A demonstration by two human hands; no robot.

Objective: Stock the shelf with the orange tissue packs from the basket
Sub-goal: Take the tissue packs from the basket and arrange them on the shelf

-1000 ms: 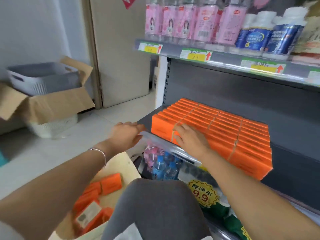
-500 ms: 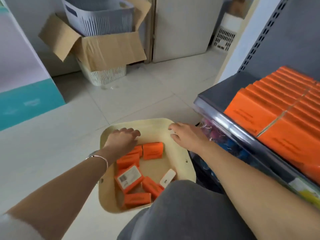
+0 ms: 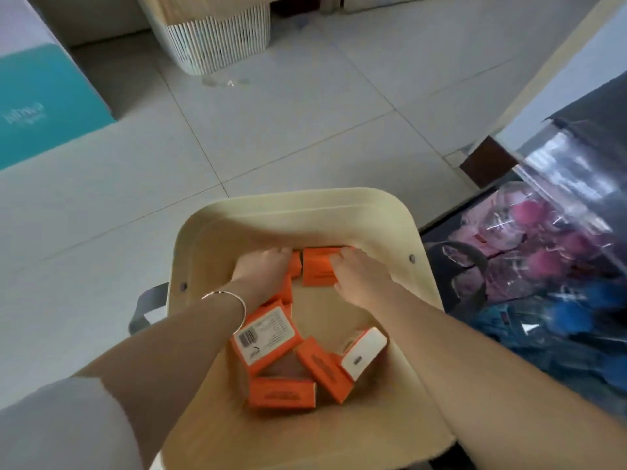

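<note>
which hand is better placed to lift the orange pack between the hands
Right, likely: the right hand touches that orange rectangular tissue pack in the cream plastic basket; the left hand covers its neighbour.

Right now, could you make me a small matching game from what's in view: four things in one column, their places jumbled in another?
Things:
1 bracelet
2 barcode-labelled pack
3 teal box
4 ribbed white bin

Places:
A floor, far left
B on a wrist
C floor, beyond the basket
D inside the basket

Pairs: 1-B, 2-D, 3-A, 4-C.
</note>
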